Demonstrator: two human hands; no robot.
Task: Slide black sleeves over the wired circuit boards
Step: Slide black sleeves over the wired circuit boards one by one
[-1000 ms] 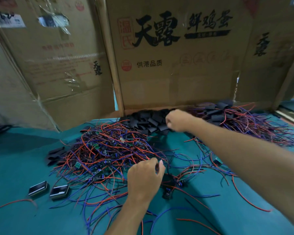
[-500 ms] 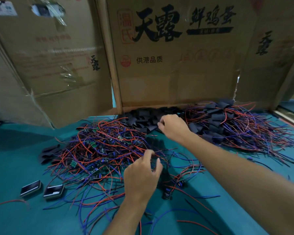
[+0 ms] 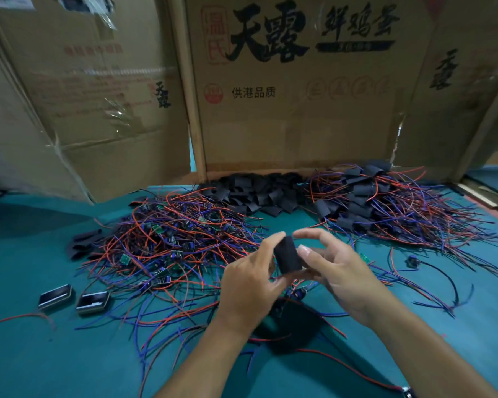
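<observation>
Far to the left of your left hand (image 3: 249, 285), two small dark rectangular cases (image 3: 74, 299) lie side by side on the teal table (image 3: 26, 354), with a few flattened black strips (image 3: 82, 242) beyond them. Between those and your left hand spreads a tangle of unsleeved circuit boards (image 3: 170, 242), small green boards on red and blue wires, reaching right up to your wrist.

Your left hand is raised above the table, fingers curled, its index finger and thumb pinching the left side of one black sleeve (image 3: 287, 257). The sleeve stands nearly upright between your two hands. Your right hand (image 3: 342, 271) grips it from the other side, thumb pressed on its face and fingers curved around the back (what hangs just under the sleeve, between your palms, is too hidden to tell).

Beyond both hands, against the cardboard boxes (image 3: 299, 110), sits a heap of loose sleeves (image 3: 259, 193). Beyond and to the right of your right hand lies the pile of sleeved boards (image 3: 385, 208), wires fanning outward. Nearer, right of that hand, a black-wired part (image 3: 413, 261) lies alone.
</observation>
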